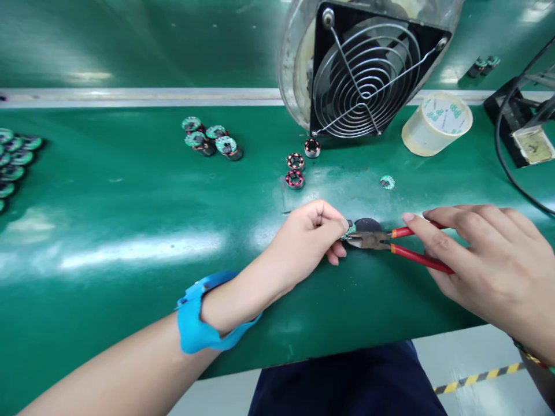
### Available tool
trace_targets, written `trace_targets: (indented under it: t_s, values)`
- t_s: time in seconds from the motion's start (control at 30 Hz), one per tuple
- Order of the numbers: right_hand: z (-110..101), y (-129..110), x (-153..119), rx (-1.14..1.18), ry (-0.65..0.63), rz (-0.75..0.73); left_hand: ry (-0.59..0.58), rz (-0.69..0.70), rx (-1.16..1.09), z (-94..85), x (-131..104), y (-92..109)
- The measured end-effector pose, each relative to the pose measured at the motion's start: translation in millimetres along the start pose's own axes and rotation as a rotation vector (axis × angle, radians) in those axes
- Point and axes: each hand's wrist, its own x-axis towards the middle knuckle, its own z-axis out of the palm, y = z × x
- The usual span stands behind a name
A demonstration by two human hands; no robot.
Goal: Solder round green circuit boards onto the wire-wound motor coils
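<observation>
The round green circuit board (pixel 350 229) is positioned at the metal tip of the cutting pliers (pixel 371 240), above the glossy green worktop (pixel 130 214). Left hand (pixel 313 234): grip closed on the board, fingers curled. Right hand (pixel 481 254): palm down, grip around the red handles.

I count one pair of red-handled pliers (pixel 373 240), one green-boarded piece (pixel 349 230) in my left hand (pixel 309 238), one loose round board (pixel 387 182), three wound rings (pixel 295 185), four board-topped cylinders (pixel 228 147), one fan (pixel 365 97), one tape roll (pixel 421 133). Left-edge pile (pixel 12 158): cut off, total undetermined.
</observation>
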Motion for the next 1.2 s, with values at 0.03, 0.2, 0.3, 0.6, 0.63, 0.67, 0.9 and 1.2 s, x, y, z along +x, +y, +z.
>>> trace_targets:
  t_s: [0.03, 0.2, 0.3, 0.6, 0.63, 0.67, 0.9, 1.2]
  values:
    - [-1, 0, 0, -0.01, -0.001, -0.005, 0.003, 0.002, 0.0, -0.1, 0, 0]
    - [-6, 0, 2, -0.049, -0.007, -0.035, 0.009, -0.007, 0.009, -0.3, 1, 1]
    - [-7, 0, 2, -0.053, -0.013, -0.032, 0.001, -0.01, 0.008, 0.1, 0, 0]
    - [-1, 3, -7, 0.108, -0.028, -0.007, -0.011, 0.027, -0.019, -1.5, 2, -3]
    - [0, 2, -8, 0.123, -0.028, 0.004, -0.01, 0.036, -0.03, -1.7, 2, -4]
    - [1, 2, -9, 0.13, -0.03, 0.013, -0.011, 0.043, -0.036, -1.8, 2, -4]
    - [11, -7, -13, 0.168, -0.031, 0.095, 0.031, 0.117, -0.102, -2.8, 2, -7]
    - [19, -17, -21, 0.213, 0.045, 0.234, -0.091, 0.06, -0.391, -0.2, -1, -7]
